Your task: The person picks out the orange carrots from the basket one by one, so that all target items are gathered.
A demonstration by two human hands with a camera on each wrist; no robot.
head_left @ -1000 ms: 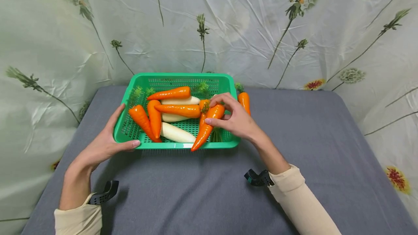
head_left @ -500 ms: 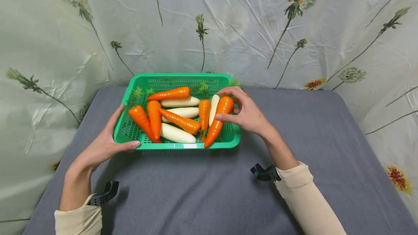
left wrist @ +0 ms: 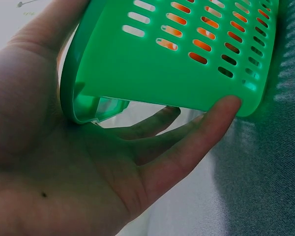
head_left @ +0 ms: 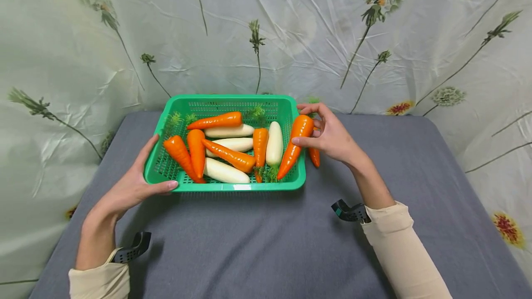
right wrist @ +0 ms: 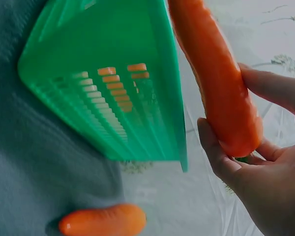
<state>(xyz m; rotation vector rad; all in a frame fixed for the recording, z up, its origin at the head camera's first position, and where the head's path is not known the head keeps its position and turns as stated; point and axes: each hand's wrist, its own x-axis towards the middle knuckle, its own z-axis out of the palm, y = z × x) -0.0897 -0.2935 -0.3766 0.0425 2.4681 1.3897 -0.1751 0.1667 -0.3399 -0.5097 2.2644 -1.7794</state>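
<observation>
A green plastic basket [head_left: 208,188] holds several orange carrots [head_left: 230,155] and several white radishes [head_left: 274,144] with green leafy tops. My left hand [head_left: 135,179] grips the basket's near left corner, with the thumb over the rim and fingers along the outer wall [left wrist: 137,69]. A carrot [head_left: 296,144] is pinched in my right hand [head_left: 334,137], its thick end toward the hand. The carrot slants over the basket's right rim, its tip pointing down and toward me. In the right wrist view the held carrot [right wrist: 219,83] is beside and above the rim.
Just outside the basket's right side, another carrot [head_left: 314,157] lies on the grey cloth-covered table [head_left: 257,243], partly hidden by my right hand. A pale floral-printed sheet [head_left: 291,40] hangs behind the table.
My right hand has carried the carrot rightward from inside the basket to its right rim. Another carrot in the basket has swung to a slant. The left hand has stayed put.
</observation>
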